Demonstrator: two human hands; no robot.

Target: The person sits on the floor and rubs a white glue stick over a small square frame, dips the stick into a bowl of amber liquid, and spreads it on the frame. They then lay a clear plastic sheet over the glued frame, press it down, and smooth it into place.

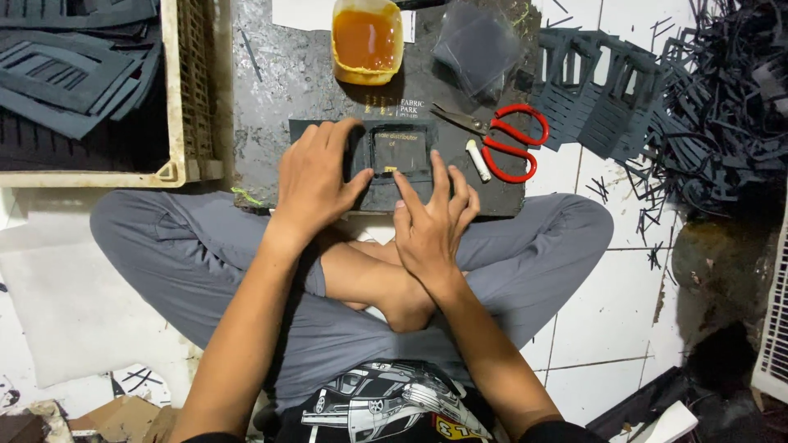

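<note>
While the person is sitting cross-legged on the tiled floor, both hands are working on a dark cut-out frame piece [400, 156] lying flat on a black work board [279, 90] just ahead of the knees. The left hand [316, 176] is resting palm-down with fingers spread over the left part of the piece, gripping nothing, apparently pinning it so it is not sliding. The right hand [431, 217] is lying open just beside it, its index fingertip pressing at the lower edge of the frame's inner window, apparently seating a small part there; it is closing on nothing. Just to the right of the right hand, red-handled scissors [509, 139] and a small white stick [478, 160] are lying within easy reach. Beyond the fingertips, a tub of amber glue [367, 41] is standing open. Further right, finished dark cut-outs [599, 90] are lying spread out, with a heap of offcut strips [722, 107] beyond them. Left of the left hand, a crate [176, 98] is holding stacked dark sheets [66, 74].
</note>
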